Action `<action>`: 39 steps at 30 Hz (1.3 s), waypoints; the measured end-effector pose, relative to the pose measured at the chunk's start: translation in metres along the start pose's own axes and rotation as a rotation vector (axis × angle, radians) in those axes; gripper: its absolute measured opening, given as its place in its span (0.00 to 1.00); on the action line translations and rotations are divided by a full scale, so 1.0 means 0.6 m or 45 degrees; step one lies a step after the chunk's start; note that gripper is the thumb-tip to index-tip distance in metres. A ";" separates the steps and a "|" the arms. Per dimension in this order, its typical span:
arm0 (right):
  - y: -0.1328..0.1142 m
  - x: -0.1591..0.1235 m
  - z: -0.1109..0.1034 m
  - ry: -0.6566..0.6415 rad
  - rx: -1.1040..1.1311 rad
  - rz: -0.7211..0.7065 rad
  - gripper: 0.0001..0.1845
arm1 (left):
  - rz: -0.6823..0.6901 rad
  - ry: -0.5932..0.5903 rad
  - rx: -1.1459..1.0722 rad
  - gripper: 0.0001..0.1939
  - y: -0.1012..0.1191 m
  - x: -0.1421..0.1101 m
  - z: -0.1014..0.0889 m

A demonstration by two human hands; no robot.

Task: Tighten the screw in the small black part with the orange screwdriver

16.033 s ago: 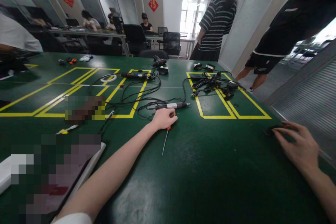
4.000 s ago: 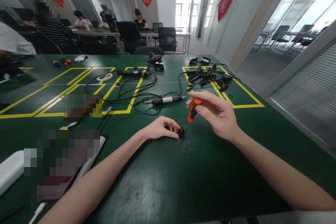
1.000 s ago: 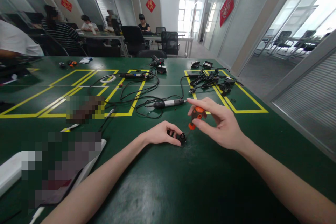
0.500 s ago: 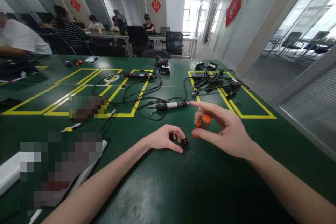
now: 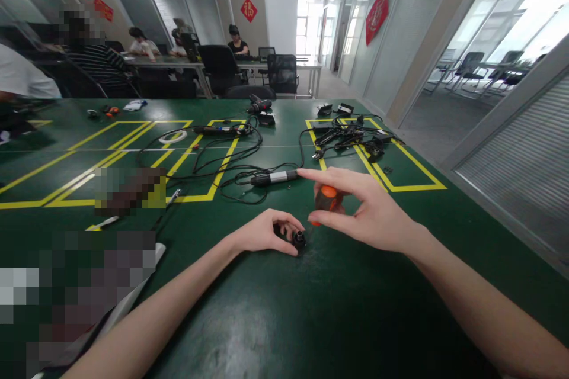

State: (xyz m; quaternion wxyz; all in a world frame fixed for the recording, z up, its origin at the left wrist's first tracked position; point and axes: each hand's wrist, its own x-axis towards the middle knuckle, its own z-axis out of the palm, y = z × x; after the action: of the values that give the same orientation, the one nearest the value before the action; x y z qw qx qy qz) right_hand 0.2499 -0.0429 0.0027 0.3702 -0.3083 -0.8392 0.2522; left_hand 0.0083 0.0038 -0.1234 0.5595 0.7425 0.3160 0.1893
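My left hand grips a small black round part between thumb and fingers, down at the green tabletop. A short dark tube stands up from the part's top. My right hand is just to its right, its fingers curled round the orange and dark grey handle of a screwdriver. The screwdriver tilts down toward the part; its shaft is mostly hidden, so I cannot tell whether the tip touches. Behind both hands lies a black and silver pen-shaped power tool with its cable.
Yellow tape marks rectangles on the green table. Black cables and parts lie tangled at the back right. A drill sits at the far edge, a white ring at the left. A blurred-out tablet-like object lies front left. People sit beyond.
Sixteen seconds ago my left hand held the screwdriver and my right hand was far right by a dark item. Since four seconds ago both hold as now; the screwdriver's tilt shifts slightly.
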 end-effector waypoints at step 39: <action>-0.004 0.006 0.037 -0.170 -0.192 0.280 0.07 | 0.043 -0.098 -0.112 0.21 -0.001 0.001 -0.010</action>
State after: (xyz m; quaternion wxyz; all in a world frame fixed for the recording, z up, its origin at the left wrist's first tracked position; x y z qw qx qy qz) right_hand 0.2298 -0.0461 -0.0075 0.2595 -0.4077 -0.8397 0.2475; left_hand 0.0049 0.0085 -0.1222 0.6001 0.7291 0.2728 0.1837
